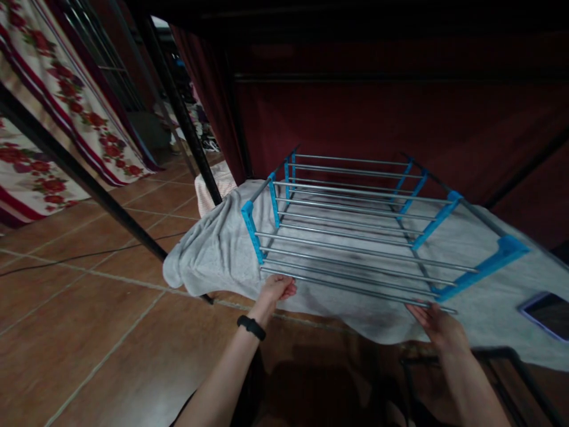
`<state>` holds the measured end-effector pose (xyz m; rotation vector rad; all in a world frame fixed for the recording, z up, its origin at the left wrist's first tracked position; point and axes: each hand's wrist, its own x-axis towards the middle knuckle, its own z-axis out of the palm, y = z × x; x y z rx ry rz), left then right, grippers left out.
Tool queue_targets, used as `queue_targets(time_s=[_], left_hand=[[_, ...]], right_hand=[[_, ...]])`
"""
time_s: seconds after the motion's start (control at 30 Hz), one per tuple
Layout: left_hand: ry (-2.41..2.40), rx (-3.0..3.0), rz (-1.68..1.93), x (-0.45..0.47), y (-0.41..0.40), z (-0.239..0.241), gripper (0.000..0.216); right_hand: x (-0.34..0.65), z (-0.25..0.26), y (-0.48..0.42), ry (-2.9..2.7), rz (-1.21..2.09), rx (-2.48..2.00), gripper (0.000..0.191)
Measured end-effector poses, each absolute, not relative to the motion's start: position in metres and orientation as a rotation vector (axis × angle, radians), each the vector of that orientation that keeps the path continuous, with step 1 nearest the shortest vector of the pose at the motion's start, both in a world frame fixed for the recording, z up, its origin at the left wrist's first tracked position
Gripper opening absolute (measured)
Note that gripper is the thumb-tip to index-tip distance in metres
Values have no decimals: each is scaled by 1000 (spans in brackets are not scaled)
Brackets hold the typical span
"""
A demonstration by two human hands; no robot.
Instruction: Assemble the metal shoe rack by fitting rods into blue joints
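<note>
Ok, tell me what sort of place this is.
Probably a bedroom or dormitory room: a grey blanket spread over a bed, dark red curtains behind, a floral curtain at left, tiled floor. The left hand and right hand hold a drying rack on it.

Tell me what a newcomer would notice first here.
The silver metal-rod rack with bright blue plastic brackets sits centre frame, over a pale grey cloth. The left hand grips its nearest rod and the right hand touches it. At upper left hangs a red-flowered white curtain.
</note>
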<state>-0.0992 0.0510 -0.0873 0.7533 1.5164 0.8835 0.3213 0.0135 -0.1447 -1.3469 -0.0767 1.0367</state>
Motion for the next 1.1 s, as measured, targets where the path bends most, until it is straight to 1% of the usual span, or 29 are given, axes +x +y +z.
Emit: queue_targets(time_s=[0.1,0.17,0.2,0.27,0.33,0.43,0.53,0.77,1.1], left_hand=[[1657,1004,893,-94,44,-83,13],[1771,1428,848,-89,38,-80,8],[1817,1690,795,-88,35,-79,9],[1849,2139,644,-87,32,-78,20],[1843,2324,502,-88,32,-79,28],[1820,2401,299,-93,38,-80,30],[1811,2419,212,-96,43,-81,31],[1801,2239,347,-94,48,-83,27],[1843,2260,353,-95,52,-84,29]], right_hand=[[322,-146,14,-77,1018,-1355,19],[321,-145,14,-71,1003,-1361,19],[320,-144,15,-70,1005,-1361,19],[319,-141,15,-58,1012,-1369,19],[319,-139,15,-59,1022,-1372,19],[320,-138,14,-91,1025,-1369,20],[321,-138,13,-102,1036,-1373,19],[327,-137,16,-106,1034,-1414,21],[335,-147,16,-131,1039,-1398,19]])
